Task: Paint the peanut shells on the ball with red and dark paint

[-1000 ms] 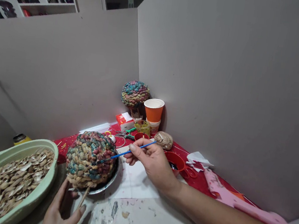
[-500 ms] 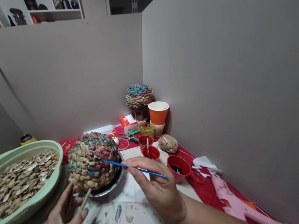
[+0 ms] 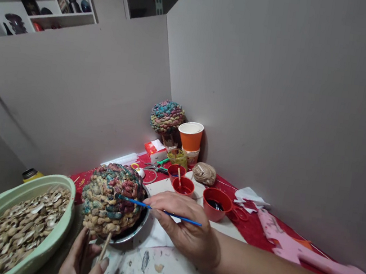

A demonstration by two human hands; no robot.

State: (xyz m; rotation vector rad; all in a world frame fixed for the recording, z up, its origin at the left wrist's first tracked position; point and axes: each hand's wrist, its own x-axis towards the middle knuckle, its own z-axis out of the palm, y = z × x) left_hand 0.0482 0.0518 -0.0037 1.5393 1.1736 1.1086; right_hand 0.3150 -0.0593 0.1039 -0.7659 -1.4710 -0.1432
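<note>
A dome covered in peanut shells [image 3: 111, 199], painted partly teal and dark red with bare tan shells at its lower edge, is tilted over a metal bowl [image 3: 141, 228]. My left hand [image 3: 82, 261] grips wooden sticks [image 3: 105, 246] under the dome. Pinched in my right hand [image 3: 187, 228] is a blue paintbrush [image 3: 165, 212], its dark tip touching the front of the dome. Close behind my right hand stand a red cup of dark liquid [image 3: 217, 203] and a smaller red cup [image 3: 183, 186] with a stick in it.
At left is a green basket of shells [image 3: 68, 211]. Farther back stand a smaller painted dome [image 3: 167, 116], an orange paper cup [image 3: 190, 136], a tissue pack [image 3: 156, 149] and a twine ball [image 3: 204, 173]. A pink glue gun [image 3: 319, 258] lies at right.
The brush tip has shifted slightly left and down on the dome, and my right hand has moved a little left. The whole view has shifted slightly. Both hands keep their hold.
</note>
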